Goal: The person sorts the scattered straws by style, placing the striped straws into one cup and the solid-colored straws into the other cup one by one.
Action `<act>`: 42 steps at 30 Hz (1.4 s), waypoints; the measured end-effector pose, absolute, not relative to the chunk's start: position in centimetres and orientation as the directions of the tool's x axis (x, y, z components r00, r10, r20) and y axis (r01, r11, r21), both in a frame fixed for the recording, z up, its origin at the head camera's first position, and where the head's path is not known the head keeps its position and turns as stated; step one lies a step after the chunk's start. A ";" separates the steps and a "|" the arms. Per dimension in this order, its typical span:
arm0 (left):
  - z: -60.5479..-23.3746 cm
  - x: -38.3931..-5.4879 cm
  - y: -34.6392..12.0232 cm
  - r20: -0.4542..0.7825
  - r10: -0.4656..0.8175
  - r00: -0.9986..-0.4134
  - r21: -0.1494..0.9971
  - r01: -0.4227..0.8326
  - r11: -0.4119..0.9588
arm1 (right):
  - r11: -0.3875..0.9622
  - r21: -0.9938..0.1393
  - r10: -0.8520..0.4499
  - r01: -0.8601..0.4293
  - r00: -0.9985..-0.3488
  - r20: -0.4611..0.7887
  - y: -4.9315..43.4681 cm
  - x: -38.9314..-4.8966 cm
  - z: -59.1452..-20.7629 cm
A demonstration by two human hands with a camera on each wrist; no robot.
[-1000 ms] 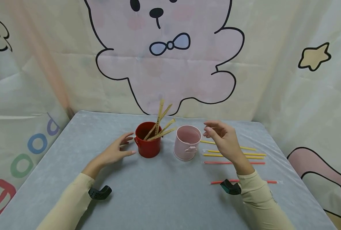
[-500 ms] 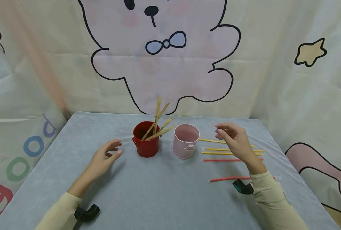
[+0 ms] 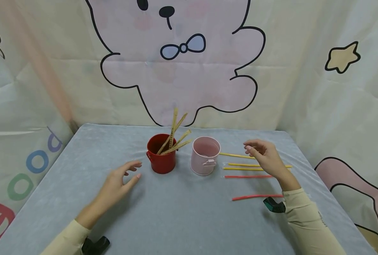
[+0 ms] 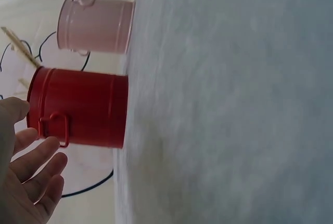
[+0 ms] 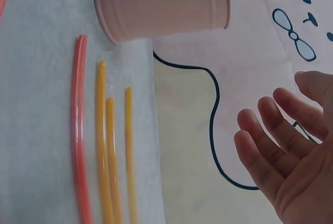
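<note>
A small red bucket (image 3: 161, 164) stands upright, with several paper-wrapped straws (image 3: 173, 127) leaning in it. To its right is a pink bucket (image 3: 205, 161), also upright. My left hand (image 3: 114, 184) hovers left of the red bucket, fingers relaxed and holding nothing; the head view shows a gap between them. My right hand (image 3: 267, 157) floats above the straws on the right, its fingers loosely bent and nothing in them, as the right wrist view also shows. Under it lie several yellow straws (image 3: 240, 169) and a red straw (image 3: 248, 176); another red straw (image 3: 251, 197) lies nearer.
A pale blue-grey cloth (image 3: 182, 219) covers the table. Behind the table's far edge hangs a curtain (image 3: 189, 85) printed with a cartoon bear. Similar printed cloth closes off both sides.
My left hand has drawn back leftward from the red bucket, then come slightly nearer again. My right hand has moved right, away from the pink bucket. Buckets and straws stay in place.
</note>
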State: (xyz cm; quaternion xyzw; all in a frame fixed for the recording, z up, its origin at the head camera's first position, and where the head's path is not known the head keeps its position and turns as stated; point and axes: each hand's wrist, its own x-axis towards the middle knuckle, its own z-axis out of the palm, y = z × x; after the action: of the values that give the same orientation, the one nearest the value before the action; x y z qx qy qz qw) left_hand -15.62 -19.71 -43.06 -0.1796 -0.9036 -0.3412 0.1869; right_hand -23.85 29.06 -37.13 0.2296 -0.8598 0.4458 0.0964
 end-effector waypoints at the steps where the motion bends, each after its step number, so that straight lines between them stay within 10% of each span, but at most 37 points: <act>1: -43.0 -15.5 -19.5 0.462 0.205 -0.863 0.548 0.459 0.699 | 0.502 -0.723 -0.307 -0.474 -0.880 0.363 29.1 -23.9 -37.2; 27: -42.9 -17.5 -7.7 0.170 0.465 -0.869 0.697 0.440 0.567 | 0.689 -0.641 -0.278 -0.337 -0.940 0.196 31.8 -26.0 -39.3; 42: -45.4 -21.2 -2.8 0.041 0.269 -0.962 0.821 0.185 0.540 | 0.773 -0.573 -0.304 -0.274 -0.952 0.045 32.1 -26.6 -41.2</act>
State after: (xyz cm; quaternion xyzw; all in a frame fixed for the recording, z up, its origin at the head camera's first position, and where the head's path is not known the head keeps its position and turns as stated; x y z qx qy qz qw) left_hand -21.23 -2.83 -45.39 -0.1296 -0.8763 -0.4618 -0.0451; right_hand -26.61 32.07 -41.25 0.1534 -0.9411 0.3004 -0.0253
